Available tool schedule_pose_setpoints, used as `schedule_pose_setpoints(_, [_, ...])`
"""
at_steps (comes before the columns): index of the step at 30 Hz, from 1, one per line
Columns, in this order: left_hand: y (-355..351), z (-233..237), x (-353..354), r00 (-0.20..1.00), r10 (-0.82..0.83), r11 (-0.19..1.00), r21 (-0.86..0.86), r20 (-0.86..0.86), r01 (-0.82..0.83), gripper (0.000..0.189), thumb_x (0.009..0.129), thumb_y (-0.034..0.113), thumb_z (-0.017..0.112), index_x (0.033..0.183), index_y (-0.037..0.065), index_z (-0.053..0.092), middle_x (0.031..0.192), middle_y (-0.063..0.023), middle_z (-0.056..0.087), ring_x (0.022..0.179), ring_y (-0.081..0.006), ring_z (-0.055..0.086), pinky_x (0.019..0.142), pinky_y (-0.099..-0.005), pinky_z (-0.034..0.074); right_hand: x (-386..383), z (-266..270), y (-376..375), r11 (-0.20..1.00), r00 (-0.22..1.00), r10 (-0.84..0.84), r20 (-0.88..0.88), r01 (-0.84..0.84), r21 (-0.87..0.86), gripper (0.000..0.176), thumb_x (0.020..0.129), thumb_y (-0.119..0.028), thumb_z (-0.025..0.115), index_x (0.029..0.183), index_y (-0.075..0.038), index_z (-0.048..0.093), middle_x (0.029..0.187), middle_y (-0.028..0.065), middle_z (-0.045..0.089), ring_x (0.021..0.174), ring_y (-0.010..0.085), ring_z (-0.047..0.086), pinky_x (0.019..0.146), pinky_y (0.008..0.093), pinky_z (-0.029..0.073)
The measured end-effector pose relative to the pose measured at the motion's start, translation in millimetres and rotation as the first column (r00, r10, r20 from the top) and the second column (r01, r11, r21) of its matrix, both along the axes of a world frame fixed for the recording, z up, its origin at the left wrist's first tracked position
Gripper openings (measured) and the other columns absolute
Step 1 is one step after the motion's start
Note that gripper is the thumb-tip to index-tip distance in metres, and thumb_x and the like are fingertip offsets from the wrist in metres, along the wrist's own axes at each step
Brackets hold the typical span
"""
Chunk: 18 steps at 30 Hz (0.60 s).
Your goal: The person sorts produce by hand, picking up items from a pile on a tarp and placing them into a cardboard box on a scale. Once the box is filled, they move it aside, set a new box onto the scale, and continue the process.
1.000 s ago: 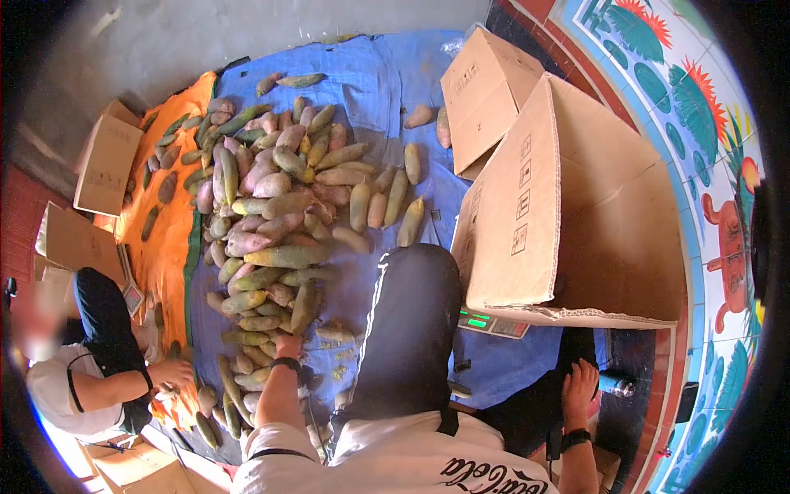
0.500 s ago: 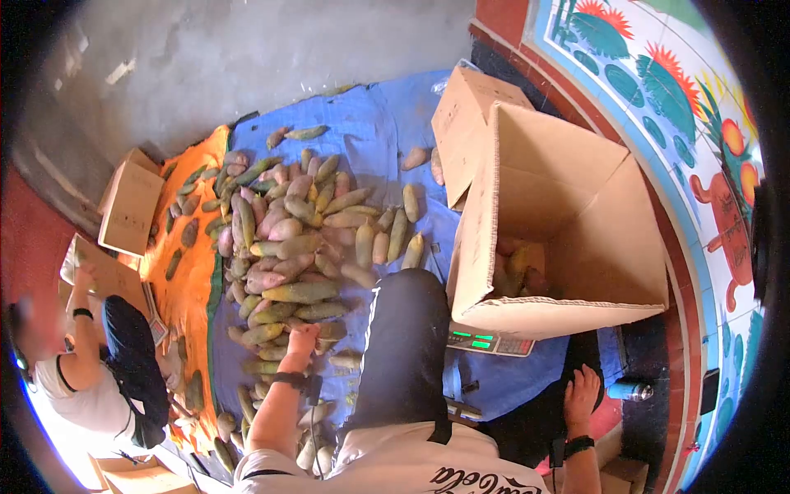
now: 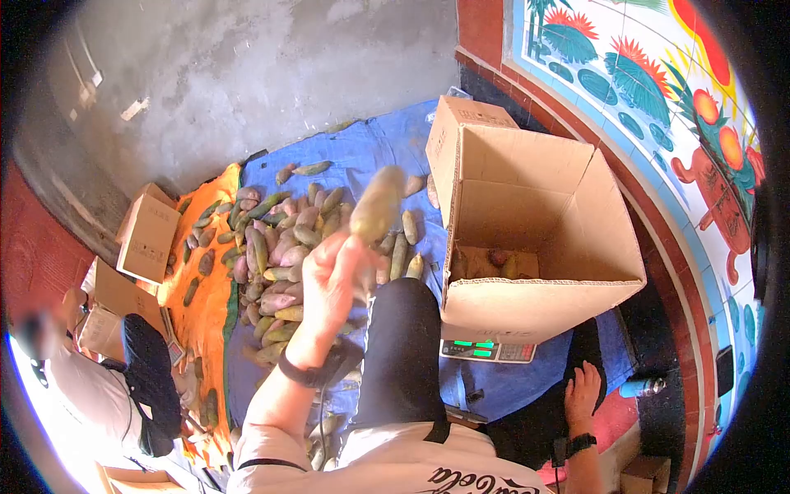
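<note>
My left hand [image 3: 333, 267] is raised in front of the pile, its fingers closed round the lower end of a long yellow-green vegetable [image 3: 378, 206], which is blurred by motion and points up and away. Beneath and behind it lies a pile of similar vegetables [image 3: 284, 247], green, yellowish and pinkish, spread over a blue tarp [image 3: 362, 136]. My right hand [image 3: 583, 391] rests by my right knee, fingers apart and holding nothing. Ahead of me to the right stands an open cardboard box [image 3: 543, 309] with a few vegetables [image 3: 498, 259] at its bottom.
Under the box sits a scale [image 3: 490, 351] with green lit digits. A closed carton [image 3: 453, 132] stands behind it. On the left, another person [image 3: 90, 383] sits beside an orange tarp [image 3: 206, 288] and cartons [image 3: 148, 235]. A blue bottle [image 3: 642, 388] lies at the right.
My left hand has risen from the near part of the pile, moving forward and right with a vegetable in it. My right hand stays put. The view has shifted slightly.
</note>
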<state>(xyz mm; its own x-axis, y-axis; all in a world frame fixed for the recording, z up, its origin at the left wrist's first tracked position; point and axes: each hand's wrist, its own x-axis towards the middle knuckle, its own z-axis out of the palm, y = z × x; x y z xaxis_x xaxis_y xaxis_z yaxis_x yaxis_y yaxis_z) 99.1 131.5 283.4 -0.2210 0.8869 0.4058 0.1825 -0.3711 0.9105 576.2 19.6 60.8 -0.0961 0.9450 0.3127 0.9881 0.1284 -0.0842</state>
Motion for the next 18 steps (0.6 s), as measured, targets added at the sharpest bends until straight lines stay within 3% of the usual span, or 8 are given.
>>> schedule_pose_setpoints(5, [11,40,50,0.98,-0.195,0.981,-0.007,-0.027,0.195,0.034,0.094,0.023,0.047,0.071,0.002,0.062,0.07,-0.0038,0.063,0.064,-0.0069,0.05,0.06,-0.0243,0.041,-2,1,-2,0.997,0.999,0.018,-0.026,-0.016,0.074,0.033,0.073,-0.002,0.06,0.105,0.001,0.052,0.121,0.0191,0.048,0.114,0.0377,0.044,0.097,0.048,0.035])
schedule_pose_setpoints(7, [20,37,64,0.946,-0.279,0.957,0.033,-0.165,0.288,0.03,0.093,0.02,0.05,0.072,0.002,0.062,0.069,-0.0056,0.061,0.063,-0.0105,0.05,0.06,-0.0266,0.041,0,-1,-4,0.997,1.0,0.013,-0.026,-0.011,0.072,0.033,0.073,-0.002,0.06,0.105,0.001,0.052,0.121,0.0191,0.048,0.113,0.0378,0.044,0.097,0.0479,0.035])
schedule_pose_setpoints(9, [37,25,77,0.897,-0.223,0.916,0.232,-0.383,0.327,0.025,0.09,0.016,0.053,0.071,0.002,0.06,0.065,-0.0073,0.056,0.062,-0.0167,0.051,0.06,-0.0292,0.041,1,-6,-2,0.997,1.0,0.015,-0.025,-0.013,0.072,0.034,0.073,-0.003,0.06,0.106,0.001,0.051,0.121,0.0191,0.048,0.113,0.0379,0.044,0.097,0.0478,0.035])
schedule_pose_setpoints(10, [35,25,86,0.899,-0.292,0.931,0.118,-0.326,0.346,0.022,0.088,0.012,0.055,0.071,0.0,0.058,0.064,-0.0102,0.052,0.062,-0.0213,0.051,0.059,-0.0319,0.041,3,-8,-2,0.997,1.0,0.012,-0.025,-0.01,0.076,0.033,0.073,-0.003,0.06,0.105,0.001,0.052,0.121,0.0192,0.049,0.113,0.0379,0.044,0.097,0.0477,0.036])
schedule_pose_setpoints(11, [38,20,91,0.871,-0.31,0.926,0.085,-0.382,0.367,0.021,0.087,0.012,0.055,0.071,0.0,0.059,0.064,-0.0094,0.053,0.064,-0.0202,0.052,0.066,-0.0322,0.043,5,-10,-2,0.997,1.0,0.008,-0.024,-0.006,0.08,0.033,0.073,-0.003,0.06,0.105,0.001,0.052,0.121,0.0192,0.049,0.113,0.0379,0.044,0.096,0.0476,0.036])
schedule_pose_setpoints(15, [35,7,111,0.824,-0.291,0.943,-0.002,-0.486,0.332,0.018,0.084,0.012,0.059,0.07,0.001,0.055,0.065,-0.0121,0.052,0.066,-0.0297,0.053,0.077,-0.0364,0.044,6,-7,-4,0.999,1.0,0.001,-0.027,0.0,0.041,0.031,0.073,-0.003,0.06,0.103,0.001,0.053,0.121,0.0191,0.049,0.113,0.0375,0.044,0.097,0.0469,0.036])
schedule_pose_setpoints(17, [39,1,113,0.679,-0.056,0.928,0.212,-0.732,0.305,0.011,0.081,0.01,0.059,0.074,0.002,0.057,0.068,-0.0121,0.054,0.069,-0.0307,0.055,0.079,-0.0396,0.043,4,-5,-2,0.999,0.999,-0.011,-0.035,0.013,0.046,0.03,0.073,-0.003,0.06,0.102,0.001,0.054,0.121,0.0189,0.049,0.113,0.0371,0.044,0.097,0.0462,0.036])
schedule_pose_setpoints(18, [39,2,113,0.691,-0.06,0.938,0.196,-0.721,0.287,0.005,0.079,0.008,0.06,0.077,0.003,0.057,0.07,-0.0119,0.055,0.072,-0.0307,0.056,0.078,-0.042,0.043,3,-4,-2,0.999,0.999,-0.015,-0.032,0.016,0.041,0.03,0.073,-0.003,0.06,0.102,0.001,0.054,0.121,0.0189,0.049,0.113,0.0371,0.044,0.097,0.0462,0.036])
